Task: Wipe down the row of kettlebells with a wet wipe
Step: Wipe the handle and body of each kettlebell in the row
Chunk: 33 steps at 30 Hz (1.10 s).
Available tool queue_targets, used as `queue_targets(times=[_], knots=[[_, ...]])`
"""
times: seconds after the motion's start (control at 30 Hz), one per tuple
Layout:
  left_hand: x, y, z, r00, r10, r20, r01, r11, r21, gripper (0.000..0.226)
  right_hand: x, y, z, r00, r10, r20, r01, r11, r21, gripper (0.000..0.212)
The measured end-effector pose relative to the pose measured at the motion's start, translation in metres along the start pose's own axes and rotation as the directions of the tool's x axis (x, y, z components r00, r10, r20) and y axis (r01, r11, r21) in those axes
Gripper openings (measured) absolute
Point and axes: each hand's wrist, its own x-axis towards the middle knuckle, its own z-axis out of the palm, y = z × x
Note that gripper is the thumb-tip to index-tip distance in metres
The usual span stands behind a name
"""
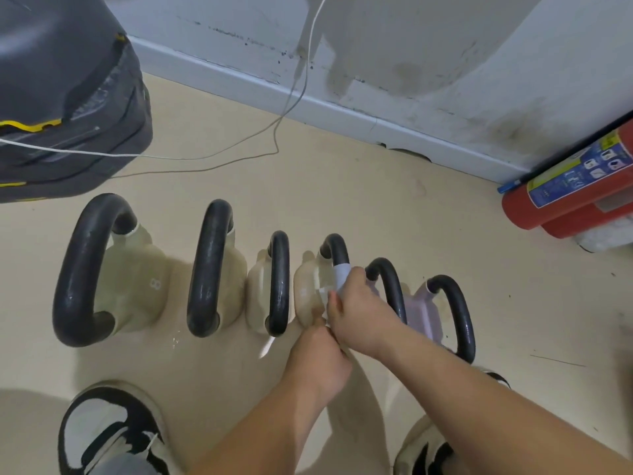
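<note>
Several kettlebells with black handles stand in a row on the beige floor, the largest, marked 8 (102, 272), at the left and a pale lilac one (426, 311) at the right. My right hand (359, 313) presses a white wet wipe (342, 274) around the black handle of the fourth kettlebell (310, 293). My left hand (318, 361) is closed at the near end of that same handle, steadying it. The wipe is wrapped over the handle, mostly hidden under my fingers.
A dark grey bag with yellow trim (65, 97) sits at the back left, with a white cable (191, 156) trailing over the floor from the wall. A red fire extinguisher (575, 186) lies at the right. My shoes (109, 433) are near the bottom edge.
</note>
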Motion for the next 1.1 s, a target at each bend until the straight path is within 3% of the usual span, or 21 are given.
queue_targets(times=[0.1,0.2,0.4,0.47,0.57,0.63,0.73,0.83,0.9,1.0,1.03,1.1], knots=[[-0.001,0.002,-0.007,0.996,0.037,-0.084,-0.030,0.996,0.082,0.067,0.016,-0.002,-0.009,1.000,-0.025,0.007,0.026,0.988,-0.153,0.022],[0.002,0.008,-0.013,0.987,0.109,-0.117,-0.096,0.989,0.110,0.084,0.042,-0.017,-0.025,0.998,-0.016,0.058,0.020,0.996,-0.085,0.031],[0.015,0.002,-0.010,0.989,0.145,-0.026,-0.141,0.983,0.118,0.091,0.079,-0.033,-0.055,0.962,0.037,0.269,-0.067,0.993,0.102,0.044],[0.016,-0.001,-0.011,0.989,0.144,-0.027,-0.138,0.978,0.155,0.089,0.073,-0.029,-0.051,0.971,0.024,0.240,-0.056,0.990,0.127,0.046],[0.018,0.003,-0.012,0.998,0.062,-0.001,-0.061,0.987,0.150,0.091,0.045,-0.013,-0.031,0.988,0.007,0.156,-0.032,0.987,0.158,0.032],[0.017,0.005,-0.013,1.000,0.028,0.009,-0.029,0.993,0.117,0.091,0.016,0.000,-0.012,0.996,0.008,0.084,-0.017,0.994,0.104,0.034],[0.016,0.002,-0.013,0.993,0.112,0.043,-0.118,0.973,0.197,0.077,-0.021,0.010,0.009,0.998,0.063,0.022,-0.063,0.998,0.026,0.052],[0.018,-0.007,-0.015,0.987,0.147,0.066,-0.158,0.956,0.248,0.073,-0.030,0.013,0.020,0.993,0.120,0.021,-0.120,0.993,-0.003,0.040],[0.019,-0.009,-0.015,0.988,0.136,0.070,-0.149,0.960,0.239,0.078,-0.025,0.009,0.014,0.993,0.119,0.016,-0.119,0.993,-0.022,0.042],[0.017,-0.008,-0.016,0.993,0.105,0.048,-0.113,0.974,0.197,0.097,-0.009,-0.006,-0.006,0.997,0.068,0.027,-0.066,0.995,-0.075,0.062],[0.016,-0.006,-0.016,0.995,0.088,0.044,-0.094,0.978,0.188,0.102,0.000,-0.012,-0.014,0.998,0.053,0.042,-0.048,0.991,-0.121,0.059],[0.014,-0.004,-0.016,0.996,0.075,0.040,-0.081,0.979,0.187,0.100,0.022,-0.028,-0.034,0.995,0.020,0.101,-0.005,0.988,-0.151,0.030]])
